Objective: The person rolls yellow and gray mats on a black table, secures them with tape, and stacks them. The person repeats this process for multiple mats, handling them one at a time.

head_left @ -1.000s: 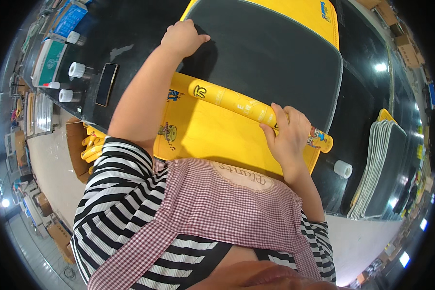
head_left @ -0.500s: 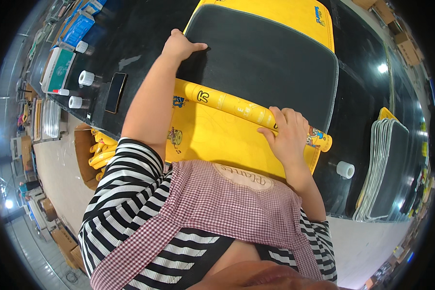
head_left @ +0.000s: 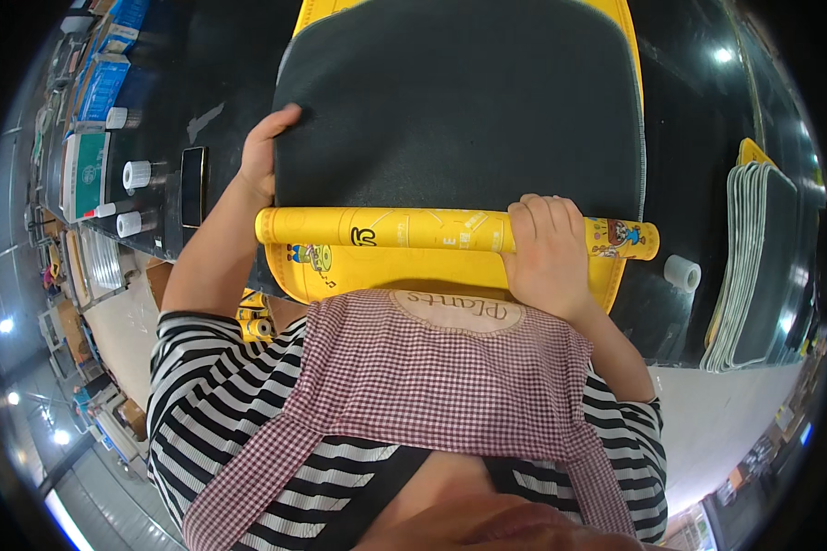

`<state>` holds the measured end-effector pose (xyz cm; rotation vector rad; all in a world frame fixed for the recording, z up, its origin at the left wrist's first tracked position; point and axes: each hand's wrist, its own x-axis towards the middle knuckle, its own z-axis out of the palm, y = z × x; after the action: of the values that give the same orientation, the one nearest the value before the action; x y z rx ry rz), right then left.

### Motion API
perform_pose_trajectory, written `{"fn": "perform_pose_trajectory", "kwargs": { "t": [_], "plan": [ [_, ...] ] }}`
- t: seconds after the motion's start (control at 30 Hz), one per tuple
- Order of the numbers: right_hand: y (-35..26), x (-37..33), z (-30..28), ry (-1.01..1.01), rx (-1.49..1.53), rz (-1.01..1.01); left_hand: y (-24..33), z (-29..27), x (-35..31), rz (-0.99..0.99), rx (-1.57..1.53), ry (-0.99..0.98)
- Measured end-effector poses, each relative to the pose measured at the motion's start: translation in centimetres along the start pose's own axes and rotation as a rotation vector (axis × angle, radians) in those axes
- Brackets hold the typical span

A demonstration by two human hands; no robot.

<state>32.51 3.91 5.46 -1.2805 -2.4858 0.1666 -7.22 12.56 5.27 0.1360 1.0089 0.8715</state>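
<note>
Partly hidden, right hand (head_left: 544,257) clamps the yellow roll (head_left: 386,230); left hand (head_left: 259,156) lies flat on the mat (head_left: 459,101).

Glossy black table (head_left: 698,138) – yellow-backed mat (head_left: 459,119), stacked mats (head_left: 753,266), tape rolls (head_left: 136,173), phone (head_left: 192,186).

Workshop: stacked mats (head_left: 753,266) and tape rolls (head_left: 682,273) on worktable (head_left: 698,110)

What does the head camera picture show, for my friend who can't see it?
A person's right hand grips a rolled yellow mat while the left hand rests on the edge of its flat black underside on a dark table. A stack of mats lies at the right.
</note>
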Motion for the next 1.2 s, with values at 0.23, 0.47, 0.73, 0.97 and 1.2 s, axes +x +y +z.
{"fn": "perform_pose_trajectory", "kwargs": {
  "t": [0.23, 0.47, 0.73, 0.97, 1.2],
  "plan": [
    [0.4, -0.6, -0.2, 0.049, 0.089, 0.020, -3.5, 0.1, -1.8, 0.071, -0.263, -0.116],
    [0.8, -2.6, 0.5, 0.268, 0.054, -0.097, -6.5, 2.8, -3.9, -0.135, 0.152, 0.049],
    [0.4, -2.4, -0.1, 0.211, 0.091, -0.090, -5.8, 7.4, 1.1, -0.100, 0.499, 0.035],
    [0.6, -1.2, -0.9, 0.033, 0.144, -0.088, -6.4, 9.1, 5.7, 0.024, 0.558, 0.074],
    [0.7, -1.3, -1.1, -0.001, 0.193, -0.082, -10.0, 8.2, -0.7, 0.126, 0.559, 0.137]
  ]
}}
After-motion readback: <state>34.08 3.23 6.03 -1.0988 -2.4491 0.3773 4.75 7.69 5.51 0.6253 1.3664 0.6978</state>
